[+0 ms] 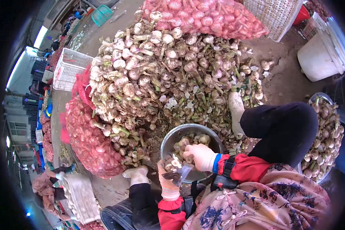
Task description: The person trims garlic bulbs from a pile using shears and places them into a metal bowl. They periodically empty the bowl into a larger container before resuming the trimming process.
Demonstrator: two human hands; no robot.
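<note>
My left hand (pixel 168 181), in a pale orange-and-white glove, is closed around a garlic bulb (pixel 174 163) at the near left rim of a metal basin (pixel 165 145). A dark piece and a clear, plastic-like flap show by its palm; what they are I cannot make out. Over the basin is my right hand (pixel 201 156), gloved too, its fingers curled together close to the left hand's bulb. Whatever those fingers hold is hidden. Several trimmed garlic bulbs (pixel 188 142) lie in the basin beneath my hands.
A large heap of garlic with stalks (pixel 142 73) rises in front. Red mesh sacks (pixel 90 138) lean at its left, with another sack (pixel 207 17) behind. A tub of garlic (pixel 322 142) and a white bucket (pixel 322 55) stand right. A person carries a white crate (pixel 80 195) at left.
</note>
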